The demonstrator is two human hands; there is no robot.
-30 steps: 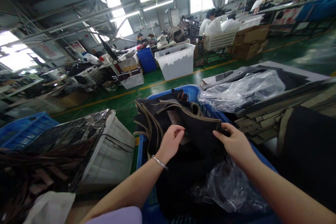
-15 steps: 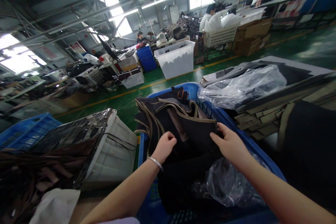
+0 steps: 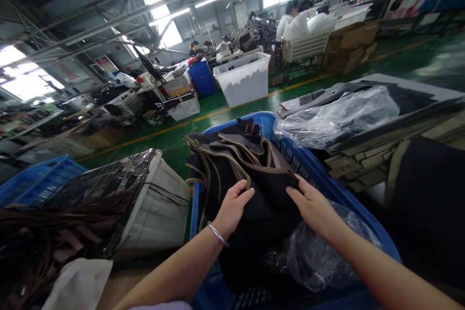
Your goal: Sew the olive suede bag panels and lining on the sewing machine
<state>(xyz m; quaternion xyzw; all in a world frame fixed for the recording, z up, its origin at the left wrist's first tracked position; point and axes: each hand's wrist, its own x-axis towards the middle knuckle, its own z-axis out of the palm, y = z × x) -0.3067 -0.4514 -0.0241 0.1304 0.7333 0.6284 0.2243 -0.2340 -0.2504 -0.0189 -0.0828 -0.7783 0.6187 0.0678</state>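
Observation:
Several dark fabric pieces with tan bound edges lie heaped in a blue plastic crate [image 3: 366, 230]. My left hand [image 3: 234, 206] pinches the tan edge of one dark fabric piece [image 3: 269, 193] between thumb and fingers; a silver bracelet circles that wrist. At the crate's right side, my right hand [image 3: 310, 203] grips the right corner of the same cloth, its thumb on the near face. Folded layers of the pile [image 3: 218, 152] spread behind my hands. Below my right hand sits a crumpled clear plastic bag [image 3: 323, 252].
Left of the crate stands a white bin [image 3: 160, 203] topped with black wrapping, near another blue crate [image 3: 39, 179]. To the right are stacked tan-edged panels [image 3: 363, 167] under clear plastic sheeting [image 3: 341, 116]. Beyond the green floor, a large white tub [image 3: 243, 80] and seated people are visible.
My left hand has shifted slightly right and up, and a tan edge now runs down into its fingers. My right hand has moved a little left and down with the cloth corner.

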